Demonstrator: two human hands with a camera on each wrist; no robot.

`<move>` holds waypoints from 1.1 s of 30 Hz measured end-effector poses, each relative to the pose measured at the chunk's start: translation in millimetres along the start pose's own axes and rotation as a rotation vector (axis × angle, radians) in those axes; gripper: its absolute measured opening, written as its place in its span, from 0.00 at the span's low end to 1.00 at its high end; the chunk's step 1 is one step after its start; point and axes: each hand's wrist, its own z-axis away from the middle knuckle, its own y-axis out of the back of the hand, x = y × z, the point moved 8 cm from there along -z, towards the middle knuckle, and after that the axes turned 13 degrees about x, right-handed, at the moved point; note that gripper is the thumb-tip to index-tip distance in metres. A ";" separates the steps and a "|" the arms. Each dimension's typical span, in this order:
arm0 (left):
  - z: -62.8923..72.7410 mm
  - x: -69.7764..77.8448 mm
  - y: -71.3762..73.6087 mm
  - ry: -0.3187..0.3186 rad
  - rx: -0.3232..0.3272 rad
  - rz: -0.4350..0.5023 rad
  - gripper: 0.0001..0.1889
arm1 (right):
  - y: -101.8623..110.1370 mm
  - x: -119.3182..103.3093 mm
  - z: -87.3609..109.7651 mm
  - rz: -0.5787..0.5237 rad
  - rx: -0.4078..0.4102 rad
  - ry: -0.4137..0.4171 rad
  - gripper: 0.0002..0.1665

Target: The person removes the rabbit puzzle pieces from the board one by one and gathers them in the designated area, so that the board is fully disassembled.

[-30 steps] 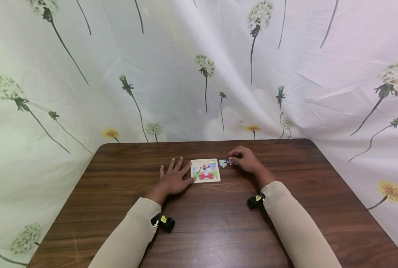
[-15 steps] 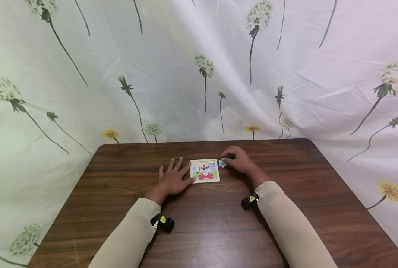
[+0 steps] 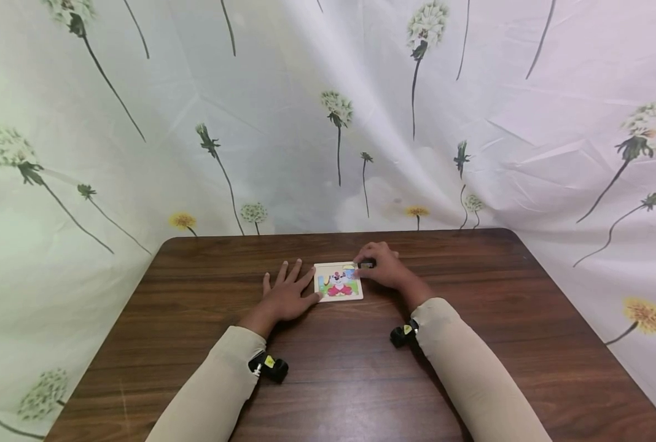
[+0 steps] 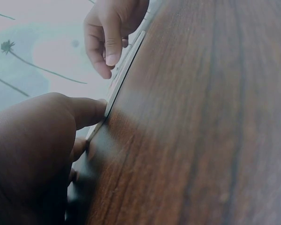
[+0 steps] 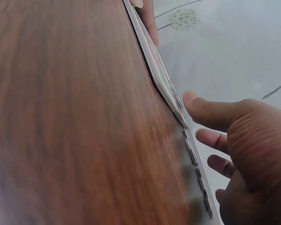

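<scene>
A square jigsaw tray [image 3: 339, 299] with a light frame and a cartoon animal in a red outfit lies flat near the table's far side. My left hand [image 3: 288, 299] rests on the table with fingers spread, its thumb and index finger against the tray's left edge. Over the tray's upper right corner is my right hand [image 3: 382, 264], its fingertips at the puzzle's surface. In the right wrist view that hand's thumb [image 5: 210, 112] extends toward the tray, and no piece shows between the fingers. Jigsaw pieces [image 5: 191, 149] lie beside the tray, mostly hidden under the right hand in the head view.
The dark wooden table [image 3: 328, 368] has rounded far corners. Behind it hangs a pale cloth [image 3: 284, 141] printed with dandelions, close to the table's far edge. A black wrist camera [image 3: 275, 369] is strapped to the left sleeve, another camera [image 3: 402, 334] to the right.
My right hand has moved left, from over the loose jigsaw pieces to the tray's upper right corner. The left hand and the tray have stayed in place.
</scene>
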 end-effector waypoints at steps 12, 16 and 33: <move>1.7 1.9 3.5 -0.004 0.011 0.005 0.42 | -5.6 -4.3 -1.0 0.014 -0.017 -0.009 0.11; 1.6 1.3 3.4 -0.005 0.011 0.005 0.42 | -6.3 -4.5 -0.9 0.013 -0.033 -0.021 0.09; -1.9 -4.9 -4.1 0.004 -0.002 0.001 0.42 | -7.3 -8.6 -0.7 0.010 -0.048 -0.007 0.08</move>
